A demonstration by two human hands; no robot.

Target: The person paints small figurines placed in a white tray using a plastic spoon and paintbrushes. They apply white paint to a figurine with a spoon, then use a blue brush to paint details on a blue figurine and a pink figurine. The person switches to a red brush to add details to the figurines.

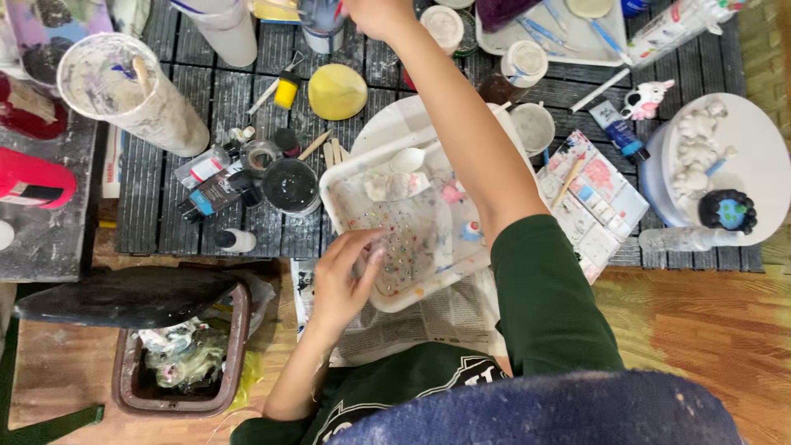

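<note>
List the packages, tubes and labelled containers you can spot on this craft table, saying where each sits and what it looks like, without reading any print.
Paint tube: right of the white tray, lying slanted, white body with blue end.
Dark tube: left of the tray, black with a pale label.
Small bottle: near the table's front edge, white with black cap.
Clear bottle: far right, lying on its side.
Paint-box: right of the tray, white, open.

- The head camera is looking almost straight down from above the person's own chest.
- It is facing the dark slatted surface (165, 198), sitting close enough to crop the outstretched right hand (375, 15).
</note>
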